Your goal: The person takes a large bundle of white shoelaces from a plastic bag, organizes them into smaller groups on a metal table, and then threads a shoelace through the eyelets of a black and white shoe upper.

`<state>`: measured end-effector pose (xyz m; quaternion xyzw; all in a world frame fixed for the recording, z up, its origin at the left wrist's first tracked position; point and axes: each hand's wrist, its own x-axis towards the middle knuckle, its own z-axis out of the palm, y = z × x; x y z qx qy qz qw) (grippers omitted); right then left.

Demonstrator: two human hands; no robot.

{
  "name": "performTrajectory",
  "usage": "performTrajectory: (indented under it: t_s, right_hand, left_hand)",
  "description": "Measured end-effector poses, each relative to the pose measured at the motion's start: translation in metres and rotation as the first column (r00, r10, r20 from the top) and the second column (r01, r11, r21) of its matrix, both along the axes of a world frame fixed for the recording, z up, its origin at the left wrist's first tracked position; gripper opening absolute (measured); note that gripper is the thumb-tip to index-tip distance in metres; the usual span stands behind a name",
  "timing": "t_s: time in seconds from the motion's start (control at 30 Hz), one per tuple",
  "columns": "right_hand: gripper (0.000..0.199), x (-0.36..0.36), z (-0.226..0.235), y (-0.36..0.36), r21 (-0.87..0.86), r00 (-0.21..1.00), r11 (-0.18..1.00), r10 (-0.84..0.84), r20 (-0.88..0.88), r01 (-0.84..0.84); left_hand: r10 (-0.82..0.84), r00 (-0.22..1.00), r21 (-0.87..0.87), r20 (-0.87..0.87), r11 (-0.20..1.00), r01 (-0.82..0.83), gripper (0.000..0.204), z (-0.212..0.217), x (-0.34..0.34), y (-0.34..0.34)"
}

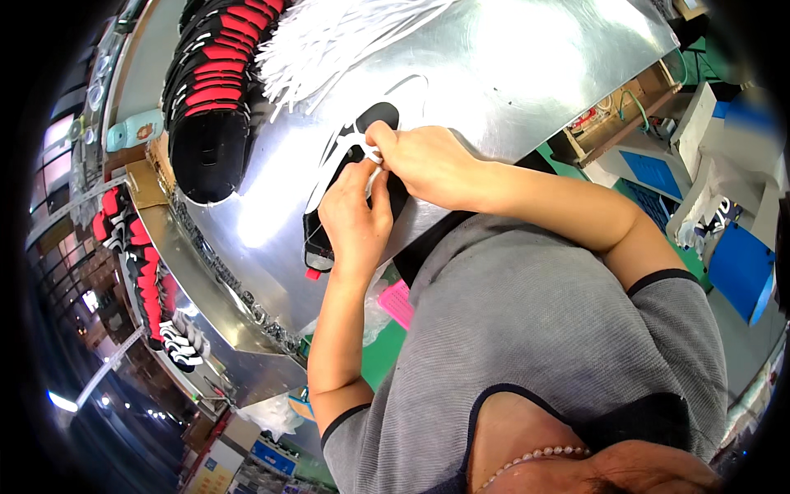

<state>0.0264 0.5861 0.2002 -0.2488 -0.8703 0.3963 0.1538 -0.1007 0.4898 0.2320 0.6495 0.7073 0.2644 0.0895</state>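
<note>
A black and white shoe upper (316,239) with a small red tab at its near end lies on the metal table, directly under my hands. Over its lacing area, my left hand (352,216) is closed, thumb and fingers pinching at a white shoelace (372,153). My right hand (432,167) comes in from the right and pinches the same lace, its fingertips almost touching those of the left. A loose stretch of lace curves past the toe end. The fingers hide the eyelets and the exact point of grip.
A long row of stacked black and red shoe uppers (207,156) runs along the table's left side. Beside it lies a thick bundle of white laces (317,45). More uppers (148,284) stand beyond the metal edge. At right are a wooden drawer (634,115) and blue-and-grey bins (745,267).
</note>
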Motion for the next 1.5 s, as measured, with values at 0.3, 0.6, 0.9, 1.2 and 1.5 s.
performTrajectory:
  t_s: [0.3,0.6,0.9,1.2,1.5]
  right_hand:
    - [0.022,0.088,0.057,0.076,-0.231,0.934,0.957,-0.238,-0.266,0.178]
    - [0.041,0.011,0.022,0.06,-0.416,0.965,0.906,-0.168,-0.199,0.072]
    - [0.04,0.003,0.012,0.045,-0.418,0.979,0.9,-0.178,-0.099,0.121]
    - [0.034,0.001,0.014,0.045,-0.79,0.952,0.574,-0.303,0.04,0.216]
    - [0.042,0.011,0.011,0.049,-0.729,0.982,0.662,-0.173,0.077,0.174]
  left_hand:
    - [-0.175,0.924,0.284,-0.339,0.918,0.278,0.018,0.002,-0.006,-0.042]
    - [0.115,0.954,-0.073,0.276,0.992,-0.098,0.037,0.018,-0.037,-0.017]
    - [0.628,0.425,-0.749,0.652,0.62,0.233,0.03,0.026,-0.058,0.009]
    - [0.396,0.397,-0.351,0.828,0.918,-0.183,0.016,-0.017,-0.051,0.007]
    - [0.378,0.66,-0.362,0.649,0.917,-0.17,0.02,0.008,-0.043,0.007]
